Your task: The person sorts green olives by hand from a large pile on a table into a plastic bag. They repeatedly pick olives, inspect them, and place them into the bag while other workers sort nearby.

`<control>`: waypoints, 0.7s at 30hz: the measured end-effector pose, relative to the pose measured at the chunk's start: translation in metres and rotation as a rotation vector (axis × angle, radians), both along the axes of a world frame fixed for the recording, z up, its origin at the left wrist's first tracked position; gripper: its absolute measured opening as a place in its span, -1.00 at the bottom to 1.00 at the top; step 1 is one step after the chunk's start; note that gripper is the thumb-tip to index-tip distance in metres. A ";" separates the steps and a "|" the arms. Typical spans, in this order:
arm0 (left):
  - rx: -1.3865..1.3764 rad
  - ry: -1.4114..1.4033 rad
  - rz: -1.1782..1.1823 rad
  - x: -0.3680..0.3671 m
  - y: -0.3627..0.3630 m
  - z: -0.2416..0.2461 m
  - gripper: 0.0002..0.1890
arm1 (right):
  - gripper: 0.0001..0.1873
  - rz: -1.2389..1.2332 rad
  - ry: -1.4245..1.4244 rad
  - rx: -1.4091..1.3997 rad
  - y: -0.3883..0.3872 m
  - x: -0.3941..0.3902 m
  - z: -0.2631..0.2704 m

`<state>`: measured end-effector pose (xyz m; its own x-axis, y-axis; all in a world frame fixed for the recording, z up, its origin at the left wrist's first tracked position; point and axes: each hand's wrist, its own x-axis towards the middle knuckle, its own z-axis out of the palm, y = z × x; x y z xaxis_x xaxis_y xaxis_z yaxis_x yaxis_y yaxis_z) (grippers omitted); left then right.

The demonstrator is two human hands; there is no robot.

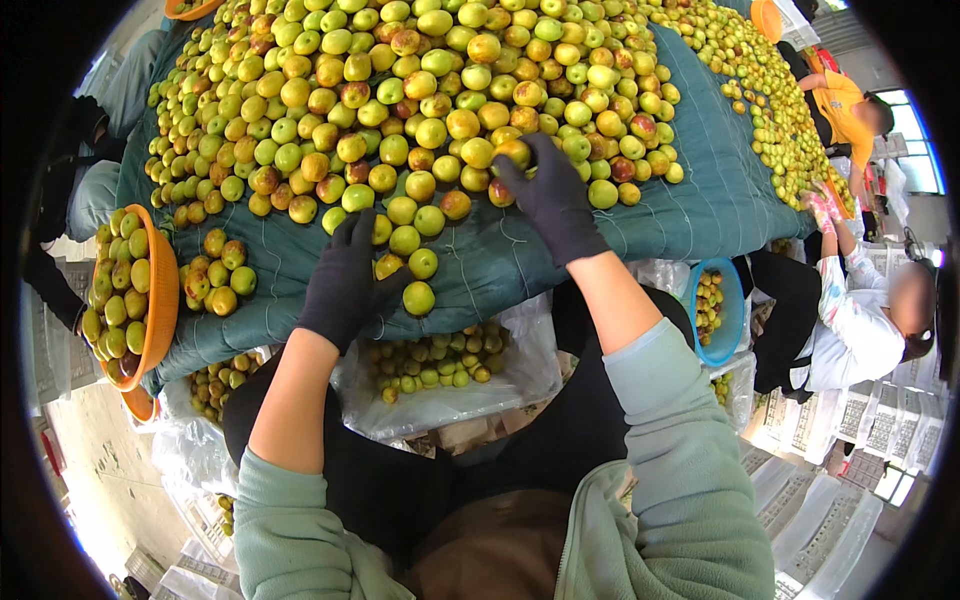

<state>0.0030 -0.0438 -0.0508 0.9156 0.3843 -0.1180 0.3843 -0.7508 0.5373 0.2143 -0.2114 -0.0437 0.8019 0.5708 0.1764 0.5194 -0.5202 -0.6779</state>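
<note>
Many green and reddish-brown jujubes lie heaped on a dark green padded cloth. My right hand, in a dark glove, has its thumb and fingers around one yellow-brown jujube at the near side of the heap. My left hand, gloved alike, rests palm down by the near edge, its fingers beside a few loose jujubes; whether it grips one I cannot tell. Below the edge, in front of my lap, a plastic-lined crate holds more jujubes.
An orange basket full of jujubes stands at the left, near a co-worker's dark sleeve. Beside it is a small jujube pile. At the right are a blue basket and a person in white with gloved hands; another in orange sits farther off.
</note>
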 end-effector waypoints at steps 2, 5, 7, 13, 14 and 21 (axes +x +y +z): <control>0.018 -0.005 -0.008 0.002 -0.001 -0.001 -0.09 | -0.48 -0.099 0.047 0.087 -0.001 0.022 -0.010; -0.016 0.012 -0.017 0.003 -0.002 0.002 -0.09 | -0.46 -0.036 0.105 0.251 0.003 0.027 -0.030; -0.073 0.032 -0.025 0.002 -0.002 0.004 -0.10 | -0.44 0.087 0.225 0.261 0.006 0.021 -0.037; -0.204 0.013 -0.082 0.000 -0.003 0.005 -0.18 | -0.48 0.384 -0.098 0.232 0.024 -0.030 -0.030; -0.248 0.016 -0.074 0.000 -0.002 0.004 -0.20 | -0.50 0.422 0.001 0.192 0.024 -0.034 -0.024; -0.142 0.216 0.055 0.000 0.009 0.008 -0.43 | -0.64 0.120 -0.133 -0.095 -0.004 0.029 0.004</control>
